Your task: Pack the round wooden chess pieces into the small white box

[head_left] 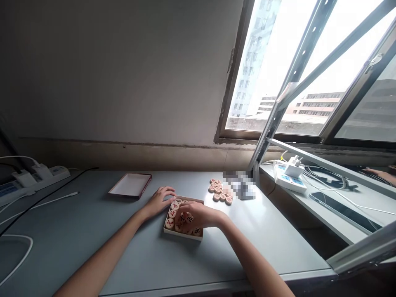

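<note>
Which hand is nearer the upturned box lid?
Left. The left hand rests at the far-left corner of the box, right of the lid; the right hand is farther right, over xiangqi pieces in it.

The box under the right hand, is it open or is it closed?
Open. The box has no lid over it: round pieces show inside, and the right hand is over some.

On our gray table (142, 255), our left hand (159, 202) touches the far-left corner of the open box (183, 236) of round pieces (173, 213), our right hand (198, 214) reaches over them, and the lid (130, 185) lies toward the far edge.
</note>
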### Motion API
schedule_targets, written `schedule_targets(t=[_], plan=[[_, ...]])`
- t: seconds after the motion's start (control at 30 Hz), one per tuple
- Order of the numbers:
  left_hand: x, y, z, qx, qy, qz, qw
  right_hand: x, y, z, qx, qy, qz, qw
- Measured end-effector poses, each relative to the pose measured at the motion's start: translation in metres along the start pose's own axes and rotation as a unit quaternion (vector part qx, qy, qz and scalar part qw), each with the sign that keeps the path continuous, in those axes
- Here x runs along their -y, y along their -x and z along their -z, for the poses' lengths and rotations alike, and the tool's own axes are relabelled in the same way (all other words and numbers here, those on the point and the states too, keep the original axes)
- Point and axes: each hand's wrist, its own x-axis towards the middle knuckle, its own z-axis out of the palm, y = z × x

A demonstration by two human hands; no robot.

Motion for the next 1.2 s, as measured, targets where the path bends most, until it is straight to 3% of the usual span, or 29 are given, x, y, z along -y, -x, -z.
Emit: schedule_targets(t=[0.17,0.33,0.5,0.57,0.67,0.83,0.97,1.2], plan=[[0.003,-0.001,0.005,-0.001,0.004,0.001,1.0,-0.008,0.006,0.011,-0.059,-0.037,-0.01,0.998],[0.014,-0.001,0.007,-0.018,-0.017,0.008,1.0,-0.045,0.031,0.031,-0.173,0.077,-0.171,0.967],[0.023,-0.001,0.008,-0.047,-0.024,0.018,0.998,-0.073,0.047,0.033,-0.182,0.194,-0.276,0.923],[0.024,-0.002,0.008,-0.058,-0.014,0.023,0.998,-0.071,0.045,0.032,-0.195,0.203,-0.266,0.922],[0.023,-0.001,0.008,-0.058,0.023,0.034,0.997,-0.055,0.028,0.023,-0.211,0.179,-0.173,0.945],[0.018,-0.001,0.01,-0.005,0.092,0.044,0.995,-0.018,-0.01,-0.011,-0.165,0.177,-0.037,0.97],[0.018,-0.001,0.012,0.021,0.118,0.034,0.992,-0.007,-0.022,-0.031,-0.162,0.196,-0.027,0.967],[0.014,0.0,0.013,0.029,0.103,0.031,0.994,-0.012,-0.025,-0.031,-0.183,0.189,-0.039,0.964]])
